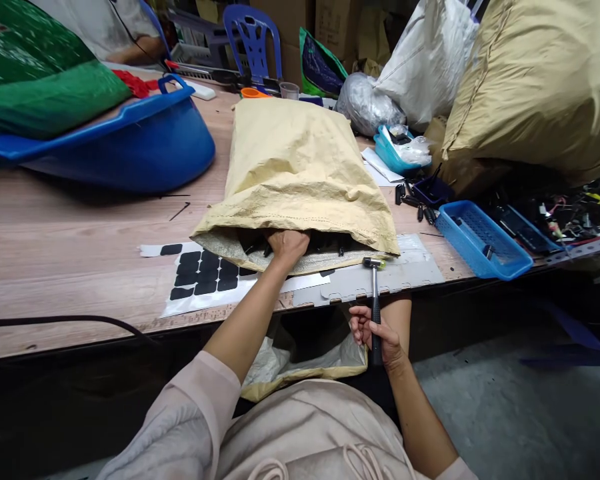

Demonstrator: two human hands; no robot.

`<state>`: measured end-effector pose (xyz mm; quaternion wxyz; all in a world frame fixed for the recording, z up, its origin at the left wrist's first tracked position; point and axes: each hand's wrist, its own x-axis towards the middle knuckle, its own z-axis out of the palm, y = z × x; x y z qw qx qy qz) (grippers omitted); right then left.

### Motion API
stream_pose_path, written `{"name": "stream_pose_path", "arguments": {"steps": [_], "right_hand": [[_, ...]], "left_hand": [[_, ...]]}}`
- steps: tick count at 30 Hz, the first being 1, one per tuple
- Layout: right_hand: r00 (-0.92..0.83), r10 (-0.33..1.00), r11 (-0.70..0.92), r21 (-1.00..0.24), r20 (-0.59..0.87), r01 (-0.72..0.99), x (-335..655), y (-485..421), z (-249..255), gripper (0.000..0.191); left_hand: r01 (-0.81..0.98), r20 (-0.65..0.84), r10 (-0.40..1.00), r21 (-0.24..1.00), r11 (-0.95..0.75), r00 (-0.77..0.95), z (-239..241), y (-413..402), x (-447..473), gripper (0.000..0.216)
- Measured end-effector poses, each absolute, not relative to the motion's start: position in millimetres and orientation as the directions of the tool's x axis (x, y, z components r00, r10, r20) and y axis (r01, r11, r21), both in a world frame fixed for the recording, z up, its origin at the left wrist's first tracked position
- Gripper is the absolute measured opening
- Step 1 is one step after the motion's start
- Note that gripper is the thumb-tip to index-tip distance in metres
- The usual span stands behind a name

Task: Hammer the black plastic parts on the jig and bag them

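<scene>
Left hand (291, 244) was inside tan sack (300, 147), grip hidden, indeterminable.
My right hand (389, 341) held double-faced mallet (375, 293) upright; blue basket (506, 269) stood rightward.

Fairly bright light falls on the tabletop (80, 260), while the space below is nearly black. Soft shadow pools beneath the blue basin (155, 147); the open sack (300, 147) is dark inside. Wide-angle distortion stretches the bulging bag (545, 87) at upper right.
</scene>
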<state>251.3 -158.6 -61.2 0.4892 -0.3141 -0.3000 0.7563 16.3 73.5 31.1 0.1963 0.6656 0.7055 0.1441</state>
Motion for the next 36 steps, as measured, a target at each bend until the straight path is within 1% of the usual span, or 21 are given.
{"name": "stream_pose_path", "arguments": {"steps": [3, 6, 11, 14, 17, 19, 21, 24, 27, 29, 33, 36], "right_hand": [[-0.323, 0.928, -0.342, -0.77, -0.186, -0.538, 252.0, -158.2, -62.2, 0.058], [-0.318, 0.928, -0.342, -0.778, -0.192, -0.527, 252.4, -158.1, -62.6, 0.058], [-0.304, 0.93, -0.344, -0.78, -0.206, -0.522, 251.7, -158.6, -62.9, 0.059], [-0.294, 0.932, -0.344, -0.78, -0.213, -0.523, 251.6, -159.0, -63.6, 0.06], [-0.293, 0.932, -0.344, -0.781, -0.214, -0.522, 251.8, -159.2, -64.3, 0.061], [-0.292, 0.932, -0.343, -0.78, -0.213, -0.523, 251.7, -159.1, -64.3, 0.061], [-0.292, 0.932, -0.345, -0.78, -0.216, -0.523, 251.5, -158.9, -63.8, 0.061], [-0.286, 0.931, -0.35, -0.783, -0.228, -0.514, 251.4, -158.8, -62.6, 0.06], [-0.277, 0.93, -0.355, -0.78, -0.24, -0.515, 252.1, -159.2, -61.5, 0.06], [-0.265, 0.933, -0.353, -0.775, -0.246, -0.524, 252.6, -159.8, -61.1, 0.06], [-0.2, 0.947, -0.321, -0.776, -0.251, -0.544, 252.5, -161.7, -58.4, 0.057], [-0.154, 0.947, -0.321, -0.779, -0.284, -0.539, 250.4, -162.0, -52.7, 0.054]], "left_hand": [[0.904, -0.16, 0.979, 0.387, 0.18, -0.127, 41.3, 59.1, 27.1, 0.04], [0.922, -0.157, 0.983, 0.358, 0.146, -0.095, 48.5, 50.6, 32.5, 0.038], [0.914, -0.097, 0.995, 0.401, 0.055, -0.017, 51.1, 43.5, 27.5, 0.04], [0.895, 0.043, 0.999, 0.445, -0.022, 0.003, 48.2, 34.1, 18.4, 0.034], [0.854, 0.28, 0.959, 0.487, -0.183, 0.046, 40.5, 15.7, 7.8, 0.033], [0.831, 0.409, 0.911, 0.488, -0.267, 0.053, 32.5, -1.1, 2.9, 0.034], [0.82, 0.458, 0.885, 0.472, -0.322, 0.084, 23.2, -18.6, 2.5, 0.035], [0.778, 0.424, 0.872, 0.452, -0.437, 0.244, 10.1, -38.1, 11.8, 0.034], [0.705, 0.357, 0.85, 0.479, -0.523, 0.388, 2.3, -43.3, 25.7, 0.036], [0.668, 0.338, 0.847, 0.522, -0.531, 0.41, 0.7, -40.8, 30.9, 0.036], [0.576, 0.355, 0.836, 0.608, -0.547, 0.419, 2.1, -37.4, 22.8, 0.032], [0.535, 0.388, 0.82, 0.624, -0.57, 0.421, 2.0, -42.3, 5.8, 0.032]]}}
